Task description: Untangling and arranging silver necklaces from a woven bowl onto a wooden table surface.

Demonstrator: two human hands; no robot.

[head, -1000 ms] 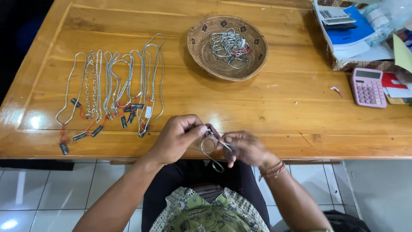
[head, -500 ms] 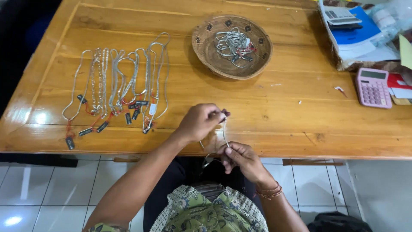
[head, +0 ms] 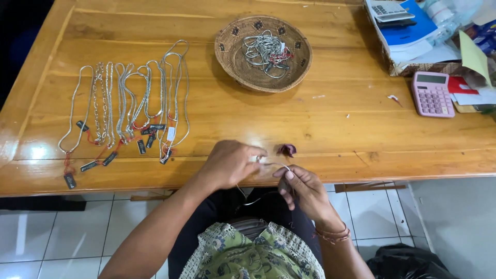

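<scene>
I see the woven basket holding tangled chains; my left hand and right hand each pinch the silver chain between them.

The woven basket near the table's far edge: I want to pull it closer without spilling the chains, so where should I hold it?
Probably grip the woven basket by its raised near rim, coming from the person's side. It is shallow and round, and the tangled chains lie in its middle, so fingers on the rim stay apart from them.

wooden table | necklaces | woven basket | pink calculator
</scene>
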